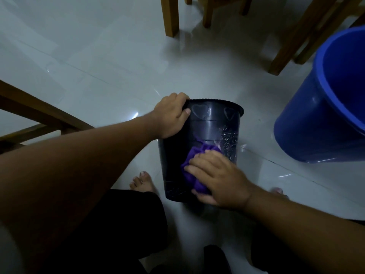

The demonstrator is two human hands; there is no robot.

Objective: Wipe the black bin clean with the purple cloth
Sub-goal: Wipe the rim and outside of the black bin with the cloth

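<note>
The black bin [209, 127] stands on the white tiled floor between my feet, its rim tilted away from me, with heart shapes pressed into its upper wall. My left hand [171, 115] grips the rim at its left side. My right hand [217, 177] presses the crumpled purple cloth [194, 155] flat against the bin's near outer wall, low down. Wet streaks show on the wall to the right of the cloth.
A large blue bucket [320, 107] stands at the right, close to the bin. Wooden chair and table legs [169, 16] rise at the top, and a wooden frame [39, 113] crosses the left. My bare feet [142, 180] flank the bin.
</note>
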